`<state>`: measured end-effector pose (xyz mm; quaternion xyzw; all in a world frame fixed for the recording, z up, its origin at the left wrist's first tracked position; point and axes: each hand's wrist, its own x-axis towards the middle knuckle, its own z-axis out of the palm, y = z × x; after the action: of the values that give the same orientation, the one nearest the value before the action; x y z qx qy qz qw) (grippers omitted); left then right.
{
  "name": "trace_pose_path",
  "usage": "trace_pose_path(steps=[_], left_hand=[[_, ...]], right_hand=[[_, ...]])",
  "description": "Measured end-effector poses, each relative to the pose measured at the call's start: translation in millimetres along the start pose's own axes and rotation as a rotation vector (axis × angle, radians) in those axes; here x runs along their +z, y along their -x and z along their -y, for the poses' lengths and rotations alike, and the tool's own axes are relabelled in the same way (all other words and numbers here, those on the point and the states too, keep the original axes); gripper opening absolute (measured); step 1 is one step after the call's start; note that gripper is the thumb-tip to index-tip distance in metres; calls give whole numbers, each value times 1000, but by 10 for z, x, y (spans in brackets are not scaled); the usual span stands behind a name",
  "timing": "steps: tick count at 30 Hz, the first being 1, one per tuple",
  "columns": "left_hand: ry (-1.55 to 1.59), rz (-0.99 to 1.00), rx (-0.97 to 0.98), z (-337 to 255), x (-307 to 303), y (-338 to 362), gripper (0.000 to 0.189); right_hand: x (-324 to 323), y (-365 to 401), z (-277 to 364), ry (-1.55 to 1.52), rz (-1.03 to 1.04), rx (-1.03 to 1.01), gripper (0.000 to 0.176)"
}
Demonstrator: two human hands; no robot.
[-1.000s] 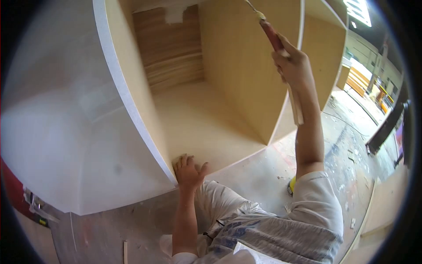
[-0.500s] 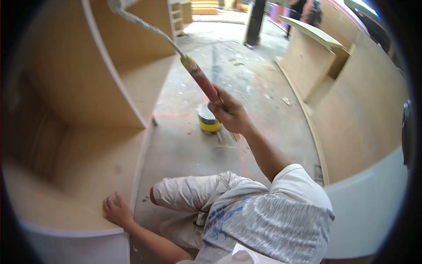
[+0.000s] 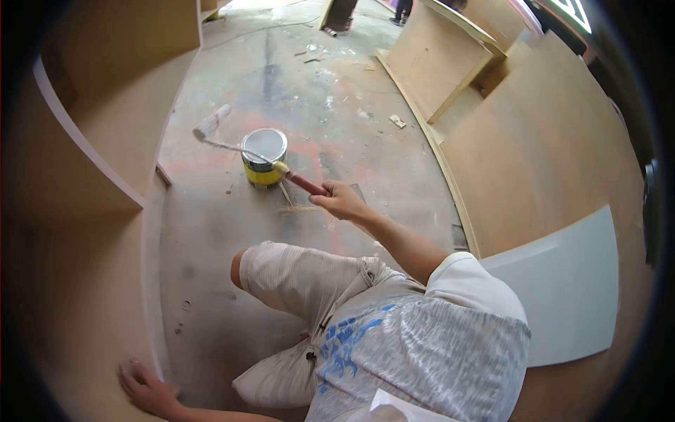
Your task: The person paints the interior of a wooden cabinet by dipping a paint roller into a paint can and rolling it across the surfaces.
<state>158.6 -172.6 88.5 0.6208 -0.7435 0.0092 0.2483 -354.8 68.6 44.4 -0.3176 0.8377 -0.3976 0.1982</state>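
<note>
My right hand is closed round the red handle of a paint roller. Its bent wire frame reaches left past a paint can, and the small whitish roller sleeve hangs off the far end. The can, with a yellow band and a grey top, stands on the floor beneath the wire. Down at the lower left, my left hand rests on the wooden cabinet, fingers spread and holding nothing.
Wooden shelving with a pale edge runs along the left. More wooden furniture lines the right, with a pale panel against it. Wood scraps and paint spots mark the concrete floor. A person's legs show far back.
The roller has come down from up near the cabinet to beside the can, my right hand lowering with it. My view has tilted down and shifted. My left hand still rests on the cabinet.
</note>
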Motion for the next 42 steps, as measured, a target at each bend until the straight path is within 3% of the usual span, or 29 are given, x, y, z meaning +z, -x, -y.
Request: trace_pose_path(steps=[2, 3, 5, 6, 7, 9, 10, 11, 12, 15, 17, 20, 22, 23, 24, 26, 29, 34, 36, 39, 42], left_hand=[[64, -86, -17, 102, 48, 50, 41], [47, -101, -37, 100, -2, 75, 36], [-32, -367, 115, 96, -29, 154, 24], [49, -345, 54, -120, -98, 194, 24], [141, -339, -14, -436, -125, 212, 23], [630, -332, 114, -799, -53, 157, 23], [833, -303, 95, -1112, -67, 134, 25], [984, -172, 383, -1441, -138, -53, 30], [1083, -15, 471, -1802, -73, 2, 31], [1265, 302, 482, -2772, 217, -209, 34], [1307, 398, 523, -3138, 317, -291, 36], [1342, 566, 517, -3590, 302, -375, 39], [1355, 590, 546, -3742, 352, -503, 41], [1358, 608, 552, -3794, 389, -561, 42], [1361, 616, 552, -3828, 401, -619, 44], [1355, 642, 546, -3889, 396, -725, 46], [1352, 674, 535, -3965, 381, -845, 49], [1345, 685, 518, -3788, 379, -1091, 55], [1340, 693, 518, -3700, 373, -1204, 57], [1327, 711, 504, -3570, 377, -1408, 60], [1315, 733, 495, -3435, 358, -1643, 64]], right_hand=[[-43, -266, -309, -16, 39, 216, 37], [-208, -370, -248, 60, 51, 194, 28], [-518, -705, -444, 368, -47, -199, 26], [-694, -914, -438, 554, -69, -162, 31], [-823, -1081, -149, 700, 68, 8, 33], [-959, -1456, 46, 857, 143, -58, 32], [-996, -1596, 164, 895, 159, -110, 32], [-985, -1700, 341, 948, 170, -94, 32], [-1044, -1818, 181, 1016, 217, -114, 33], [-991, -2143, 226, 1098, 387, -141, 33], [-1022, -2205, 284, 1081, 336, -179, 33], [-849, -2199, 152, 955, 404, -31, 31], [-808, -2168, -225, 929, 415, -69, 33], [-739, -2155, -445, 668, 407, -389, 31], [-787, -2214, -602, 666, 411, -405, 31], [-620, -2045, -251, 1053, 495, -108, 54], [-507, -2033, -586, 818, 436, -67, 50], [-266, -1977, -415, 716, 360, -122, 40], [-137, -2142, -674, 651, 310, -341, 37], [-79, -2175, -273, 732, 352, -184, 37], [-14, -2387, -210, 643, 462, -291, 39]])
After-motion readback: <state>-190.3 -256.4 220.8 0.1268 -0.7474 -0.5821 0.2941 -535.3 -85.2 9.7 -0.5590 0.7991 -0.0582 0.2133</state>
